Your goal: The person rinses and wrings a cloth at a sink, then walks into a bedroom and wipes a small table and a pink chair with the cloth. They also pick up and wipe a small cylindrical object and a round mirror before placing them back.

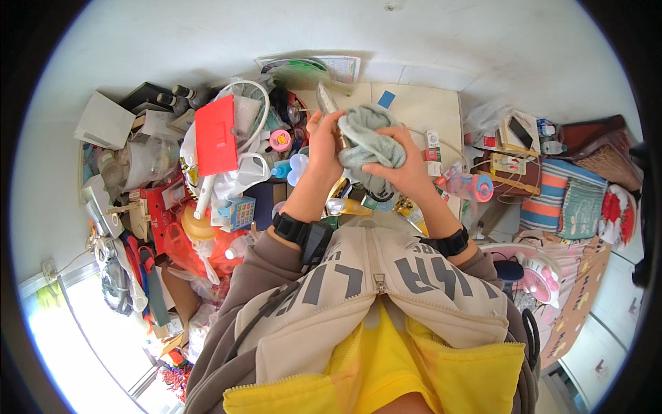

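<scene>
My right hand (407,165) is closed round a bunched grey-green cloth (369,141), thumb and fingers pressed into its folds. Against the cloth's left side, my left hand (324,145) grips a pale, flat object (325,100). Its narrow end sticks up past my fingers, while the cloth and hand hide the rest, so its kind does not show. Both hands are raised in front of my chest, above the cluttered table (438,103). Below the cloth lie a yellow bottle (350,206) and other small items, partly covered by my arms.
On the left are a red folder (216,136), a white-rimmed hoop (265,110), a pink round container (280,140) and piled bags. A pink-lidded clear bottle (472,187) lies right of my right hand. Farther right are a striped cloth (541,196) and a pink fan (541,279).
</scene>
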`<move>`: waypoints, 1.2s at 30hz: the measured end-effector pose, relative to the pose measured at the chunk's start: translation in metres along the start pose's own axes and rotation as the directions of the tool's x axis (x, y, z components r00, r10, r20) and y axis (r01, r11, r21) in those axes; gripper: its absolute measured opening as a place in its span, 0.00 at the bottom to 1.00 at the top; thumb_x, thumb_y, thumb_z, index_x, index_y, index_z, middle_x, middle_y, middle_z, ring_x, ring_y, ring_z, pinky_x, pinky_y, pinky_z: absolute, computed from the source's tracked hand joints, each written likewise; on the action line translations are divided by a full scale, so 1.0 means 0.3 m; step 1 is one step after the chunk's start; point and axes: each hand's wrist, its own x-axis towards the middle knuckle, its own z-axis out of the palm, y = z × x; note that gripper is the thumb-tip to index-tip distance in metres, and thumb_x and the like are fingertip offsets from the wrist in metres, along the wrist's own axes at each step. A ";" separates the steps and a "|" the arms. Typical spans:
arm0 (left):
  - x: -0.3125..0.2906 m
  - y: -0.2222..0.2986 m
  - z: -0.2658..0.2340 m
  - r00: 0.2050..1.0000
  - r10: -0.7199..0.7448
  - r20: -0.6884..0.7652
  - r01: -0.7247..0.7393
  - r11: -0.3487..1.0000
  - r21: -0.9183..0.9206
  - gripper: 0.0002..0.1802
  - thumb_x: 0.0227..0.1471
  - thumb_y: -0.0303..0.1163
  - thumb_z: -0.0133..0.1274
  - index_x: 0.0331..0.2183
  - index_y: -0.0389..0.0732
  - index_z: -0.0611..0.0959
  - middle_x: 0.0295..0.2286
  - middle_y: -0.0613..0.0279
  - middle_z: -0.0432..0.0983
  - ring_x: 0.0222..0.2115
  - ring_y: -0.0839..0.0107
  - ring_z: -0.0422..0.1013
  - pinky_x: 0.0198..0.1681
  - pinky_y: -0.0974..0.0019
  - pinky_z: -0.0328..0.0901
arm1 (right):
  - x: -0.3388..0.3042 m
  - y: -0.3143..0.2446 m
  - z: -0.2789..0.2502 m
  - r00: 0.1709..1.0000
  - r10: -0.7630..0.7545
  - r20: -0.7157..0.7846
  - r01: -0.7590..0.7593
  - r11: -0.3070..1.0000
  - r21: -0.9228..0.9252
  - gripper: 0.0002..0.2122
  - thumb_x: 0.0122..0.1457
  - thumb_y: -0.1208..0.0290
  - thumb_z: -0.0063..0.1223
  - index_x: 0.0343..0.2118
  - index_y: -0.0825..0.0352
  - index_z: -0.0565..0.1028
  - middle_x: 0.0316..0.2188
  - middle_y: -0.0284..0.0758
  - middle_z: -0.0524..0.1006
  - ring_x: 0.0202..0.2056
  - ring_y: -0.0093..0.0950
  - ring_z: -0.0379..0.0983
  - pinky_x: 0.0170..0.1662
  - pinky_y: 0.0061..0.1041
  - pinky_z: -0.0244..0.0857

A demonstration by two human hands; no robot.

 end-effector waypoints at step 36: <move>-0.309 -0.019 -0.058 0.959 -0.037 0.282 -0.072 0.928 0.366 0.23 0.62 0.39 0.40 0.57 0.44 0.69 0.37 0.65 0.74 0.26 0.79 0.70 0.21 0.72 0.67 | -0.068 -0.233 0.046 0.937 -0.158 0.311 0.322 0.736 -0.595 0.19 0.42 0.75 0.60 0.41 0.58 0.75 0.47 0.41 0.68 0.42 0.43 0.70 0.44 0.35 0.67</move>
